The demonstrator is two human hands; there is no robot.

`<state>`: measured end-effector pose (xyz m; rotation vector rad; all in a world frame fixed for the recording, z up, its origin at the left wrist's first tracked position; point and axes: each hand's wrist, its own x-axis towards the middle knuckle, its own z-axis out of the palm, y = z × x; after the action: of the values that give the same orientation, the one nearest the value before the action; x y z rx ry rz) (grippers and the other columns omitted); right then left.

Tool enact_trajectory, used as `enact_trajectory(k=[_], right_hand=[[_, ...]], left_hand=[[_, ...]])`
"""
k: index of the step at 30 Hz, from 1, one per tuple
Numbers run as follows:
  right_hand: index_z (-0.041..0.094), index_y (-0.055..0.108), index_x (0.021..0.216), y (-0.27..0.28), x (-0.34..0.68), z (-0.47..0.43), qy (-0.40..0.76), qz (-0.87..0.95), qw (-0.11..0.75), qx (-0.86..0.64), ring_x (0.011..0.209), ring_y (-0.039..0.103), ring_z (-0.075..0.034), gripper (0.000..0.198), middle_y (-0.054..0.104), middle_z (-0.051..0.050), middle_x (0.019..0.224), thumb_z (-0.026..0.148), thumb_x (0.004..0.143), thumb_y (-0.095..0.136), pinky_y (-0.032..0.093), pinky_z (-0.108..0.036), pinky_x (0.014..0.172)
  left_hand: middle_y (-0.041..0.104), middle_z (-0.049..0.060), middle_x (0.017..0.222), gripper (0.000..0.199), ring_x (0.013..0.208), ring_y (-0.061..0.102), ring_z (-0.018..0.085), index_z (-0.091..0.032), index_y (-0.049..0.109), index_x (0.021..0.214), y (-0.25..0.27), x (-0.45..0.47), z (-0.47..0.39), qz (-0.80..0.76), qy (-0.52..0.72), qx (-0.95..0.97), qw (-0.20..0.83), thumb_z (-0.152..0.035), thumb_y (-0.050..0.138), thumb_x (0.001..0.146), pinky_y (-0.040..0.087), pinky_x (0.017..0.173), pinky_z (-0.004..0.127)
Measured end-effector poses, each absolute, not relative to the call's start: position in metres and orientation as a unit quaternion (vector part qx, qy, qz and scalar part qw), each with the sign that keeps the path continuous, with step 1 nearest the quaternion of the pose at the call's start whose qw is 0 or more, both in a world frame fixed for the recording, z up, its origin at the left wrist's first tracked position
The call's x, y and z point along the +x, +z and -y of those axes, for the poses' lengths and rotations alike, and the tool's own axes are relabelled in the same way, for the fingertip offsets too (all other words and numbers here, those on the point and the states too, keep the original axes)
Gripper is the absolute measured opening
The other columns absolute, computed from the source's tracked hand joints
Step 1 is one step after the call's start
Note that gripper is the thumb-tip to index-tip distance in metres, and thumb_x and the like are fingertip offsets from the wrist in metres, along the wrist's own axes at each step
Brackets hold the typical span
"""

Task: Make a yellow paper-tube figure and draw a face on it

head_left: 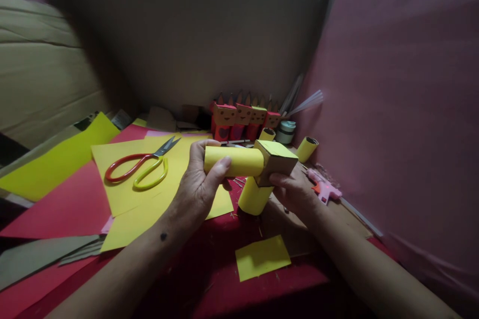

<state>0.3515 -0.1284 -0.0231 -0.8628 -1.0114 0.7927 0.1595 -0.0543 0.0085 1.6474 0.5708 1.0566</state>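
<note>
Two bare hands work just above the tabletop (209, 251): the left grip (200, 179) pinches a yellow tube (237, 161) between a thumb in front and fingers mostly behind it, while the right grip (295, 190) presses a thumb to the lower front of a small cardboard box (280, 170) with a yellow top, its other fingers largely out of sight. The tube lies sideways with its far end against the left part of the box; whether anything bonds them cannot be told. To handle this well, I would keep the tube level, square its rim to the box, and press lightly, since thin paper walls probably dent under a hard thumb. A second yellow tube (256, 199) stands just beneath the box and could be knocked if the hands drop. The pink glue gun (325, 187) lies near the right wrist, so that arm has little room to swing outward. Scissors (164, 152) rest with blades parted on yellow sheets (149, 209) at left, a small yellow piece (263, 258) lies in front, and decorated figures (243, 115) line the back.
</note>
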Motion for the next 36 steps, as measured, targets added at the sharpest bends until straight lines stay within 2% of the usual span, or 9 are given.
enact_trajectory(k=[5, 10, 15, 18, 20, 23, 27, 32, 36], right_hand=[[0.024, 0.073, 0.107, -0.021, 0.35, 0.13, 0.364, 0.459, 0.715, -0.381, 0.104, 0.071, -0.031, 0.047, 0.078, -0.006, 0.108, 0.026, 0.061, 0.083, 0.057, -0.047, 0.097], [0.024, 0.073, 0.103, -0.015, 0.35, 0.131, 0.363, 0.424, 0.734, -0.388, 0.104, 0.07, -0.029, 0.045, 0.079, -0.004, 0.108, 0.024, 0.059, 0.082, 0.054, -0.043, 0.101], [0.024, 0.074, 0.103, -0.013, 0.35, 0.132, 0.354, 0.423, 0.733, -0.397, 0.104, 0.069, -0.028, 0.046, 0.079, -0.004, 0.107, 0.022, 0.057, 0.083, 0.055, -0.041, 0.099], [0.024, 0.073, 0.105, -0.012, 0.351, 0.131, 0.35, 0.433, 0.731, -0.394, 0.107, 0.069, -0.029, 0.047, 0.078, -0.004, 0.11, 0.022, 0.059, 0.083, 0.055, -0.041, 0.099], [0.025, 0.072, 0.106, -0.01, 0.355, 0.131, 0.335, 0.426, 0.744, -0.392, 0.103, 0.07, -0.027, 0.048, 0.078, -0.003, 0.108, 0.022, 0.059, 0.083, 0.056, -0.04, 0.098], [0.026, 0.07, 0.105, -0.004, 0.369, 0.13, 0.3, 0.4, 0.778, -0.38, 0.092, 0.07, -0.024, 0.049, 0.078, -0.001, 0.098, 0.023, 0.057, 0.085, 0.058, -0.039, 0.091], [0.026, 0.069, 0.1, 0.009, 0.391, 0.134, 0.242, 0.383, 0.815, -0.36, 0.088, 0.068, -0.021, 0.045, 0.076, 0.001, 0.096, 0.02, 0.058, 0.083, 0.057, -0.037, 0.086], [0.025, 0.067, 0.094, 0.017, 0.404, 0.137, 0.18, 0.346, 0.853, -0.347, 0.085, 0.066, -0.02, 0.041, 0.074, 0.002, 0.091, 0.017, 0.057, 0.081, 0.057, -0.036, 0.082], [0.025, 0.064, 0.091, 0.009, 0.404, 0.129, 0.171, 0.311, 0.863, -0.359, 0.087, 0.064, -0.019, 0.042, 0.072, 0.002, 0.092, 0.016, 0.053, 0.082, 0.056, -0.036, 0.083]], left_hand=[[0.061, 0.002, 0.097, 0.045, 0.068, 0.067, 0.018, -0.024, 0.042, 0.119, 0.009, 0.16, 0.052, -0.219, 0.447, 0.681, 0.537, -0.051, 0.062, 0.089, 0.06, 0.061, 0.035], [0.055, 0.008, 0.116, 0.078, 0.089, 0.068, 0.023, -0.024, 0.036, 0.148, 0.01, 0.156, 0.043, -0.23, 0.471, 0.668, 0.528, -0.052, 0.069, 0.082, 0.065, 0.067, 0.037], [0.06, 0.008, 0.105, 0.086, 0.076, 0.07, 0.023, -0.02, 0.036, 0.15, 0.013, 0.153, 0.039, -0.215, 0.441, 0.652, 0.578, -0.045, 0.077, 0.079, 0.058, 0.048, 0.029], [0.061, 0.008, 0.104, 0.093, 0.07, 0.07, 0.021, -0.018, 0.033, 0.15, 0.012, 0.153, 0.039, -0.195, 0.431, 0.64, 0.605, -0.041, 0.082, 0.075, 0.057, 0.047, 0.029], [0.06, 0.01, 0.109, 0.098, 0.073, 0.072, 0.023, -0.02, 0.029, 0.152, 0.01, 0.152, 0.036, -0.186, 0.445, 0.627, 0.612, -0.046, 0.083, 0.074, 0.057, 0.047, 0.03], [0.059, 0.009, 0.109, 0.084, 0.071, 0.071, 0.021, -0.021, 0.034, 0.145, 0.005, 0.149, 0.028, -0.196, 0.483, 0.609, 0.598, -0.055, 0.075, 0.08, 0.055, 0.046, 0.028], [0.061, 0.008, 0.102, 0.064, 0.064, 0.068, 0.016, -0.016, 0.044, 0.132, -0.003, 0.147, 0.018, -0.283, 0.478, 0.611, 0.565, -0.048, 0.071, 0.083, 0.051, 0.043, 0.024], [0.062, 0.005, 0.094, 0.063, 0.06, 0.064, 0.014, -0.012, 0.05, 0.128, -0.011, 0.15, 0.017, -0.339, 0.408, 0.667, 0.523, -0.043, 0.075, 0.08, 0.051, 0.047, 0.025], [0.062, 0.007, 0.097, 0.054, 0.068, 0.068, 0.017, -0.013, 0.05, 0.125, -0.004, 0.162, 0.017, -0.366, 0.355, 0.702, 0.497, -0.039, 0.07, 0.082, 0.053, 0.051, 0.028]])
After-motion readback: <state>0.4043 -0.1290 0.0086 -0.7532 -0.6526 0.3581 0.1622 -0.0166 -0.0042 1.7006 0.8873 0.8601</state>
